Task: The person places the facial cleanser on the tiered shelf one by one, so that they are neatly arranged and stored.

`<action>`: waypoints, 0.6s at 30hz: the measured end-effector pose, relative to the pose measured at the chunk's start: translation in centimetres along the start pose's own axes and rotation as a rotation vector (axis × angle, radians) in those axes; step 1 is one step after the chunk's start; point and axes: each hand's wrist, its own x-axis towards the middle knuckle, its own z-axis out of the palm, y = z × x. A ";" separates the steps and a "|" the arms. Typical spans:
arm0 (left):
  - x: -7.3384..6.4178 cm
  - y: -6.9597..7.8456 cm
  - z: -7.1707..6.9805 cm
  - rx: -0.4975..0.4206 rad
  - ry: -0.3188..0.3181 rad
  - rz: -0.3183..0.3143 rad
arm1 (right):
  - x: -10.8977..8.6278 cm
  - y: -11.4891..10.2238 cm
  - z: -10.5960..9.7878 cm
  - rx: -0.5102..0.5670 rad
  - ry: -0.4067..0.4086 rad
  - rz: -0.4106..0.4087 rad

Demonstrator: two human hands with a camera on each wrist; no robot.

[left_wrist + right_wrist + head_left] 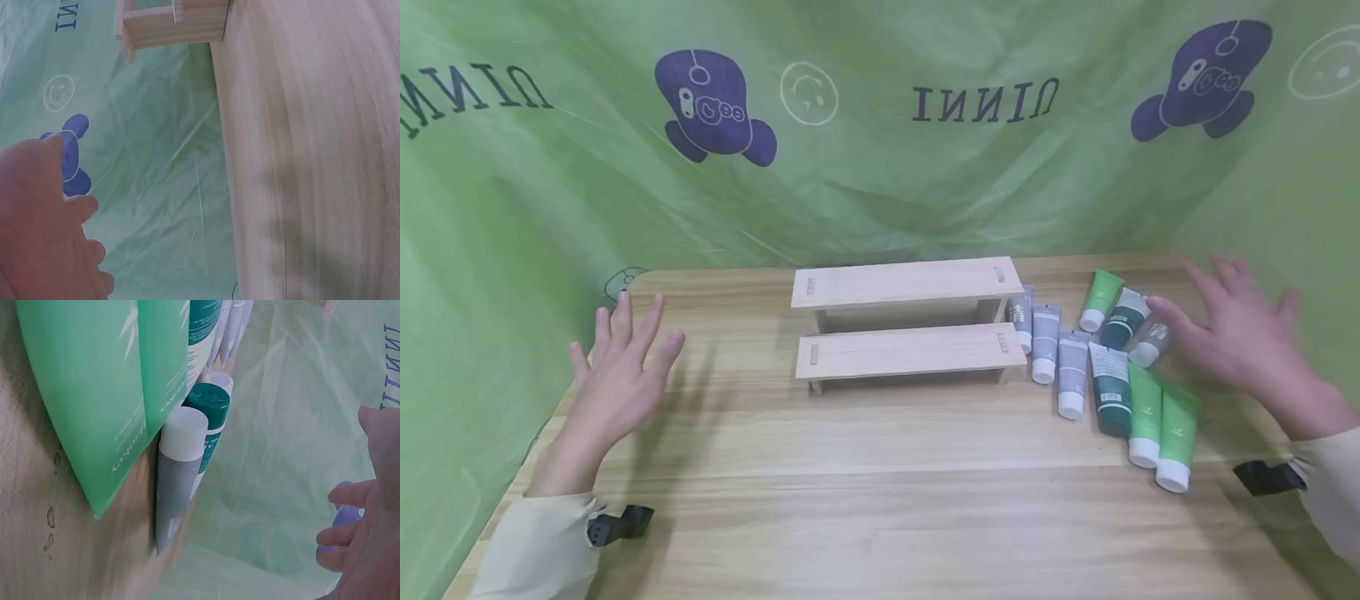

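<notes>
3 white-capped green tubes (1178, 429) lie near grey tubes (1072, 375); left hand (617, 379) and right hand (1247, 333), empty, spread their fingers wide.

Draped wkspace; grn printed cloth (865, 200) round wood tbl (880, 517)

From the head I look forward and down over the table (880, 517). My left wrist view, turned sideways, shares with it the wooden stand (178, 32), top of frame; my right, also sideways but closer in, shares the tubes (84, 394), upper left.
</notes>
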 end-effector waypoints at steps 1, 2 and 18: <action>0.0 0.0 -0.1 -0.020 0.002 0.002 | 0.0 0.0 0.0 0.019 0.005 0.002; 0.0 0.0 -0.2 -0.039 0.005 0.002 | 0.0 -0.1 -0.1 0.043 0.011 0.003; -0.1 -0.1 -1.3 -0.724 -0.096 0.016 | -0.6 0.4 -0.7 0.427 -0.026 0.100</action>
